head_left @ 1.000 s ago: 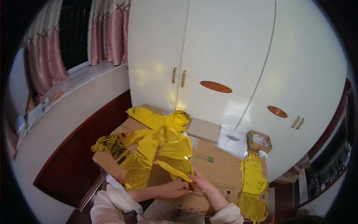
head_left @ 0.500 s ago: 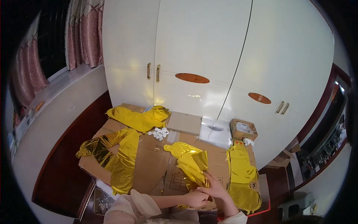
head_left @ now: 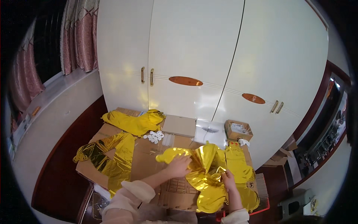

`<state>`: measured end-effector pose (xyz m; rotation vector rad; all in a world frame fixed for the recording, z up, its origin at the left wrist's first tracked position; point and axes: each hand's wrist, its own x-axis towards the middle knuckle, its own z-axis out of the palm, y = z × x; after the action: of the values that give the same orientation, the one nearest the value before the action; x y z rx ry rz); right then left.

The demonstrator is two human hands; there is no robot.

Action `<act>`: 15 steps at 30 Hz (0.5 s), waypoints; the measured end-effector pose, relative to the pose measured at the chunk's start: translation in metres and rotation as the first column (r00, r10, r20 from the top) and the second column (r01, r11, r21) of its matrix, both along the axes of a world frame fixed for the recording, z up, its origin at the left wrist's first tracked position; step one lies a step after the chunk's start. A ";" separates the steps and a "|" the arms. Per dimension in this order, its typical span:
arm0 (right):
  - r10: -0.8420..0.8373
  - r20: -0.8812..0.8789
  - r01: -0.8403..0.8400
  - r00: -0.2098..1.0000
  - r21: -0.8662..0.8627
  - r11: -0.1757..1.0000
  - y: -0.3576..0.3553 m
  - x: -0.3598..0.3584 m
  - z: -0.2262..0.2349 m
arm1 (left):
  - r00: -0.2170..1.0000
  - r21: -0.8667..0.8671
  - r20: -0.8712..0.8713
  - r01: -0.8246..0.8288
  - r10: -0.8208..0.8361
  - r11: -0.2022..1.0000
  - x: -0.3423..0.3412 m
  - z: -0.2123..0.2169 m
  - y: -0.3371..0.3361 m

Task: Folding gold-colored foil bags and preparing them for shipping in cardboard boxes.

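A crumpled gold foil balloon [head_left: 209,164], uninflated, is bunched up and spread open between my hands at the front of the cardboard. My left hand [head_left: 179,167] closes on its left part, with the fingertips partly hidden by the foil. On the other side my right hand [head_left: 228,180] pinches a fold of the same balloon, thumb upward. Flat gold foil balloons lie around it: one [head_left: 125,156] to the left, another [head_left: 130,123] at the far left, and a stack [head_left: 242,175] just right of my right hand.
Flattened cardboard [head_left: 147,160] covers the table. Behind the balloon are small white rolls [head_left: 153,137], a cardboard sheet [head_left: 179,126], clear plastic bags [head_left: 209,132] and a small open box [head_left: 238,129]. A white wardrobe [head_left: 186,41] stands at the back; a red crate [head_left: 264,205] sits at right.
My hands have moved apart, the left one up and leftward, the right one slightly up and right. Between them the balloon has spread wider and lifted into a bunched shape.
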<state>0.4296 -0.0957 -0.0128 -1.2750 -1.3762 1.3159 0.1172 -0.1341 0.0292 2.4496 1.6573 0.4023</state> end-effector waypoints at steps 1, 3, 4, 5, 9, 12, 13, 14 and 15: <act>0.012 -0.045 -0.012 0.999 0.011 1.000 0.003 -0.003 0.007 | 0.999 0.052 -0.050 -0.015 0.017 0.999 -0.015 -0.016 0.010; -0.003 0.002 0.003 1.000 0.059 0.998 0.012 0.005 0.000 | 0.990 0.077 -0.138 0.002 0.009 0.997 -0.024 -0.035 0.017; -0.011 0.026 0.008 1.000 0.085 0.996 0.019 0.009 -0.004 | 0.984 0.054 -0.181 0.012 -0.002 0.998 -0.025 -0.041 0.016; -0.014 0.105 0.002 0.994 0.111 0.994 0.024 0.010 -0.010 | 0.975 0.031 -0.223 0.019 -0.011 0.999 -0.025 -0.046 0.014; 0.010 0.343 -0.094 0.939 0.228 0.969 0.033 -0.005 -0.026 | 0.958 -0.184 -0.285 -0.019 -0.035 0.983 -0.022 -0.042 -0.021; 0.045 0.423 -0.219 0.905 0.374 0.901 0.053 -0.010 -0.053 | 0.947 -0.279 -0.313 -0.159 0.066 0.947 -0.022 -0.023 -0.054; 0.045 0.443 -0.255 0.895 0.428 0.867 0.065 -0.008 -0.065 | 0.954 -0.275 -0.289 -0.163 0.081 0.947 -0.023 -0.020 -0.064; 0.057 0.482 -0.288 0.874 0.420 0.861 0.061 -0.030 -0.056 | 0.937 -0.287 -0.320 -0.233 0.136 0.929 -0.032 -0.018 -0.081; 0.048 0.527 -0.306 0.848 0.415 0.857 0.052 -0.046 -0.039 | 0.922 -0.292 -0.346 -0.280 0.172 0.915 -0.036 -0.015 -0.091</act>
<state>0.3839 -0.0433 -0.0519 -1.1854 -2.0872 0.6766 0.0813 -0.2254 0.0138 2.1529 1.9544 -0.2496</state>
